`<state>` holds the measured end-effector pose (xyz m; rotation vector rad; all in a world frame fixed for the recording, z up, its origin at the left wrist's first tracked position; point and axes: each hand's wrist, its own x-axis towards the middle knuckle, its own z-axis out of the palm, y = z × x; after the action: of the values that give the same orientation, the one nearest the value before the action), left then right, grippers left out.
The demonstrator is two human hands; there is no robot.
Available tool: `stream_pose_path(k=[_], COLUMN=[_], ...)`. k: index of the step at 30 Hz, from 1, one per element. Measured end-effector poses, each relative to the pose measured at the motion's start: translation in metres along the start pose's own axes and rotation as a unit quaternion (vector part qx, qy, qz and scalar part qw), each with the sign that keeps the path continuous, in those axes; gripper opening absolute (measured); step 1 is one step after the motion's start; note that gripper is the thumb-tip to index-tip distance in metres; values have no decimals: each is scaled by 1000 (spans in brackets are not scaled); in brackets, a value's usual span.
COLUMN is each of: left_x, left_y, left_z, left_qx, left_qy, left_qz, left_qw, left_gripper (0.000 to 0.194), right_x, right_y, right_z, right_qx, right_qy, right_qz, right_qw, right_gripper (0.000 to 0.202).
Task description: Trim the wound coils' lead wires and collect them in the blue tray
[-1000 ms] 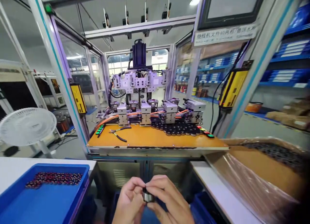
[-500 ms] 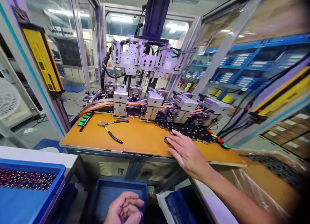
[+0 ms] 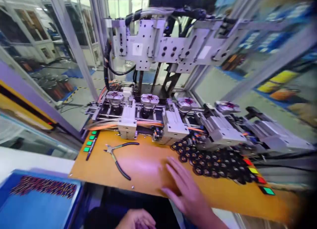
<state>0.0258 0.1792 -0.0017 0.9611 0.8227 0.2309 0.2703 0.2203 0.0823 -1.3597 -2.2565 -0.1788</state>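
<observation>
In a factory workshop, a wired metal machine [image 3: 174,123] stands beyond the right fingers [image 3: 182,179], pliers [image 3: 110,149] left of them, black parts [image 3: 215,164] right.

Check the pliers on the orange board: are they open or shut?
Open: the pliers lie with their two handles spread wide and tips parted.

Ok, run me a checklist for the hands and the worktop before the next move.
1. Right hand apart from the pliers: ok.
2. Right hand empty: cannot tell, motion blur.
3. Left hand off the orange worktop: ok, it shows beyond the near edge.
4. Left hand empty: cannot tell, fingers curled.
5. Pliers closed: not ok, handles spread.
6. Black parts grouped together: ok, clustered on the worktop.
</observation>
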Motion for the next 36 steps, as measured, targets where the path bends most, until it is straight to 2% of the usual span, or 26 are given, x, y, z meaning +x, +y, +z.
stream_pose_path(k=[5, 9, 14, 18, 20, 24, 27, 30, 34, 36], left_x=[-78, -112, -122, -115, -106, -85, -73, -70, -71, -73], left_y=[64, 88, 89, 90, 95, 115, 137, 159, 183, 191], left_z=[10, 10, 13, 15, 13, 5, 0, -3, -5, -4], left_qx=[-26, -53, -72, -98, -112, -133, -146, -147, -145, -144], left_qy=[165, 249, 320, 333, 330, 329, 322, 280, 208, 180], left_qz=[17, 36, 64, 90, 108, 180, 251, 294, 310, 312], left_qw=[986, 966, 942, 933, 931, 917, 901, 902, 916, 922], left_gripper=[47, 48, 47, 48, 49, 55, 67, 72, 69, 63], right_x=[68, 104, 116, 112, 109, 106, 107, 109, 112, 115], right_y=[-57, -75, -70, -61, -58, -60, -70, -81, -86, -84], right_z=[40, 59, 60, 61, 60, 37, 6, -23, -51, -63], right_qx=[109, 126, 141, 177, 204, 279, 358, 437, 532, 589], right_qy=[-58, -89, -105, -105, -98, -82, -87, -88, -105, -153], right_qz=[3, 0, -11, -18, -19, -8, -7, 17, 114, 164], right_qw=[992, 988, 984, 978, 974, 957, 930, 895, 833, 777], right_gripper=[87, 92, 73, 44, 36, 35, 38, 44, 44, 42])
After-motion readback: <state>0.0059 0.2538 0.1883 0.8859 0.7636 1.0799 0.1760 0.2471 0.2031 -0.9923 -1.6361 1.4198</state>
